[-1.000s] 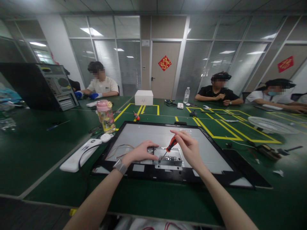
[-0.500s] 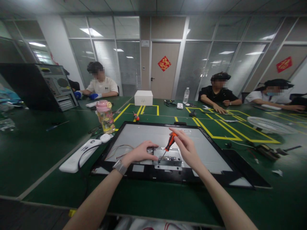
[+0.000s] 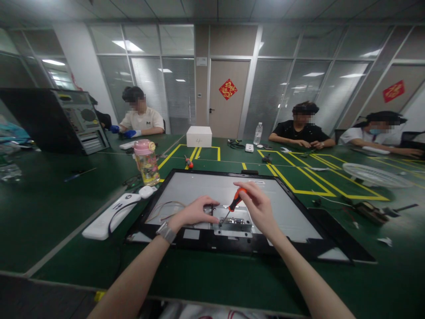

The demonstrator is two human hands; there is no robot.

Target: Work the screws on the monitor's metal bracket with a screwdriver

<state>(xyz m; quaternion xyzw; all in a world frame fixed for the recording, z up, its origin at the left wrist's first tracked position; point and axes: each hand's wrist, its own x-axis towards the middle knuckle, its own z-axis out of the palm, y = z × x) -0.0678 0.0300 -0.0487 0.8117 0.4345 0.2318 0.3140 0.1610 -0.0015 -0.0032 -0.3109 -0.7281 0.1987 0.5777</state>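
Observation:
A flat display panel [image 3: 202, 186] with a silver back and black frame lies on the table in front of me. Near its lower edge a metal bracket [image 3: 244, 225] is set into it. My right hand [image 3: 260, 204] holds the red and black handle of a screwdriver [image 3: 235, 200], tilted so that its tip meets the bracket's left end. On the left side of the bracket rests my left hand [image 3: 198, 211], thumb and fingers spread, the thumb close to the screwdriver tip. Thin wires [image 3: 166, 204] run over the panel beside my left wrist.
Left of the panel are a white power strip [image 3: 111, 216] with a black cable and a pink-lidded bottle [image 3: 146, 163]. A computer case [image 3: 53, 119] stands far left, a white box [image 3: 198, 136] at the back. A black strip [image 3: 343, 235] lies right. Several people sit across the table.
My right fingers have shifted slightly around the screwdriver handle; its tip stays at the same spot. My left hand is still. Across the table, a person in black has drawn an outstretched hand back.

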